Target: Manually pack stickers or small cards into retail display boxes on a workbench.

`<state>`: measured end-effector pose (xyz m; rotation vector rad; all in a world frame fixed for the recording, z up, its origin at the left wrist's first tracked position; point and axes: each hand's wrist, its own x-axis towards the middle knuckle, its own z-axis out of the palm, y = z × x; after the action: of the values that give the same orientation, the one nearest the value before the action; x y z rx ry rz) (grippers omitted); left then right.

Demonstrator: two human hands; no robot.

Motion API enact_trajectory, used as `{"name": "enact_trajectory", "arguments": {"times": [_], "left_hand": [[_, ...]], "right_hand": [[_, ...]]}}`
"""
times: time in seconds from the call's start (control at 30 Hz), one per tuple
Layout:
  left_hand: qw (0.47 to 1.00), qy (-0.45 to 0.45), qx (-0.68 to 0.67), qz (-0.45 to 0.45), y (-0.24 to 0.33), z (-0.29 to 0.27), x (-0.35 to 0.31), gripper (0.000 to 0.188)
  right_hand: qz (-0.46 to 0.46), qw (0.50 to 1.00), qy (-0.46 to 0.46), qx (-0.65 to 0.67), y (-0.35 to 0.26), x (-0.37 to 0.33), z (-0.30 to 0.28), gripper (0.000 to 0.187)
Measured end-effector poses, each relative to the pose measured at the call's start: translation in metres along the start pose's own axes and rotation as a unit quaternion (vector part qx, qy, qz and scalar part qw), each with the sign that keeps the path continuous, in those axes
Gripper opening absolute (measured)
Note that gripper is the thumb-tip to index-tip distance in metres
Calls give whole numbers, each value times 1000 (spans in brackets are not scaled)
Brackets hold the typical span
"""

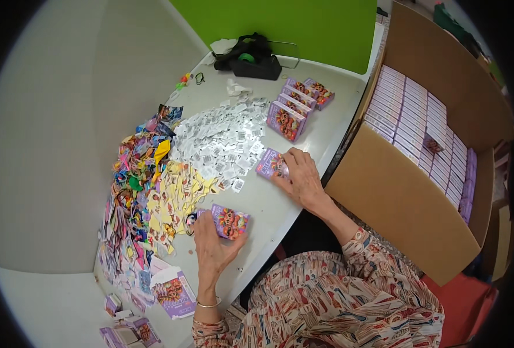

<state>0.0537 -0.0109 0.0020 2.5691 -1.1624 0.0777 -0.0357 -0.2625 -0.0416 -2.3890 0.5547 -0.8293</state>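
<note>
My left hand (213,248), with a bangle on the wrist, grips a small purple box (232,223) printed with colourful cartoon figures. Its fingers lie along the box's left side and the thumb is at the lower right. Farther right, my right hand (304,181) is closed around the right end of another purple box (268,163), partly hiding it. Several matching boxes (286,121) stand in a row beyond my right hand. A flattened purple carton (175,294) with an open flap lies near my left wrist.
White printed slips (216,139) are heaped mid-table, beside yellow picture cards (178,194) and a pile of colourful trinkets (130,174) along the wall. A black tape dispenser (257,66) stands at the back. At right, a large cardboard box (410,214) holds rows of purple boxes (410,116).
</note>
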Motion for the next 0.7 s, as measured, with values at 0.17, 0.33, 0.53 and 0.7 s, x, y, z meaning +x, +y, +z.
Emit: {"name": "enact_trajectory", "arguments": {"times": [0.17, 0.33, 0.53, 0.7], "left_hand": [[992, -16, -112, -49, -7, -4, 2, 92], [999, 33, 31, -11, 3, -4, -3, 89], [995, 50, -80, 15, 11, 3, -7, 72], [881, 20, -463, -96, 29, 16, -4, 37]], "right_hand": [[6, 997, -73, 29, -4, 5, 0, 53], [10, 997, -73, 31, -9, 5, 1, 56], [20, 982, -106, 158, -27, -4, 8, 55], [9, 965, -96, 242, -32, -13, 16, 28]]}}
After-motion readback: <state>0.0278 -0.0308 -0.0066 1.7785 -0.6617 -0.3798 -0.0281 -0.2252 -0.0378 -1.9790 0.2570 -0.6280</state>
